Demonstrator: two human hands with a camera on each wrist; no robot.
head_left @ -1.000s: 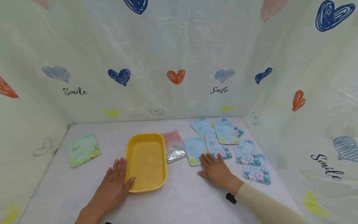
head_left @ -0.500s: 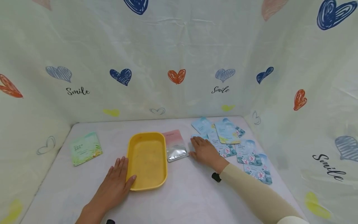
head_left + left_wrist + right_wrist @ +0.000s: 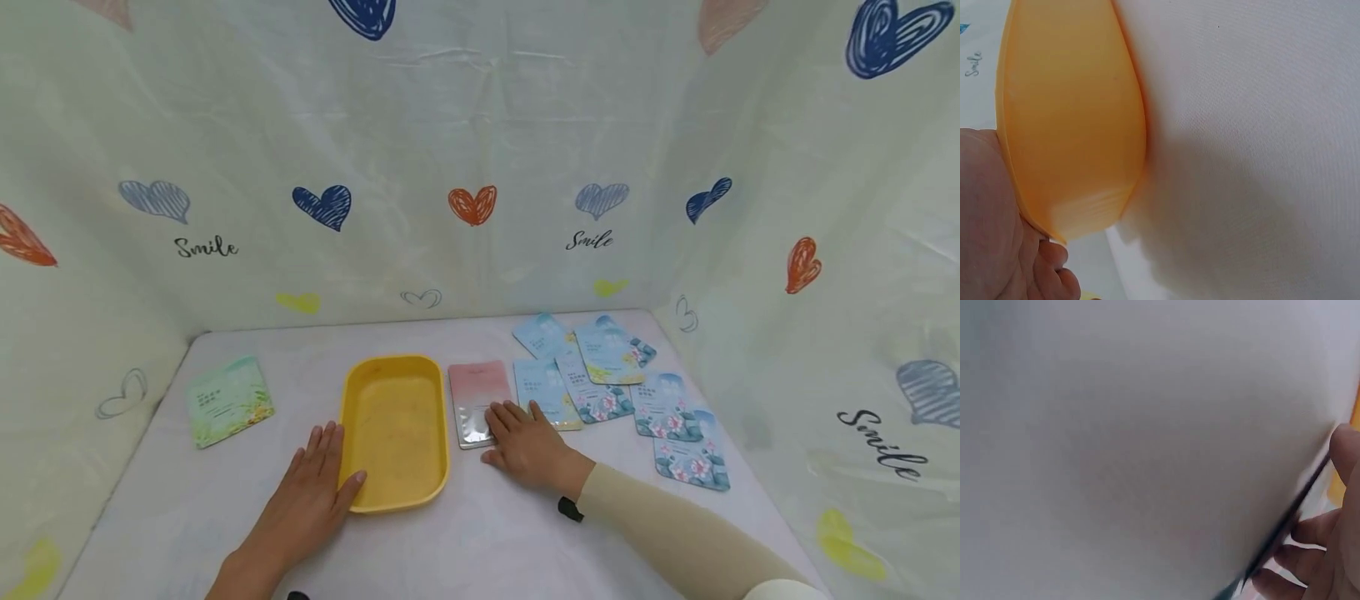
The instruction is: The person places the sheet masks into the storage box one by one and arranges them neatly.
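My left hand point(image 3: 303, 492) rests on the left rim of a yellow tray point(image 3: 393, 500), fingers straight and thumb over the near corner. In the left wrist view the tray's outer wall point(image 3: 1072, 119) shows, with the left hand point(image 3: 997, 231) against its rim. My right hand point(image 3: 531, 446) lies with extended fingers on the lower right of a pink and silver sachet point(image 3: 480, 383), just right of the tray. In the right wrist view the right hand point(image 3: 1329, 537) touches a thin, blurred dark edge. A light-blue sachet point(image 3: 543, 383) lies beside the hand, its lower part partly covered.
Several blue floral sachets point(image 3: 667, 408) overlap at the right side of the table. A green sachet point(image 3: 228, 400) lies alone on the left. Behind the white tabletop point(image 3: 420, 558) hangs a curtain point(image 3: 405, 258) printed with hearts.
My right hand has moved left from the light-blue sachet onto the pink and silver one. The light-blue sachet has shifted slightly up and right; the pink one has turned straighter. The left hand stays.
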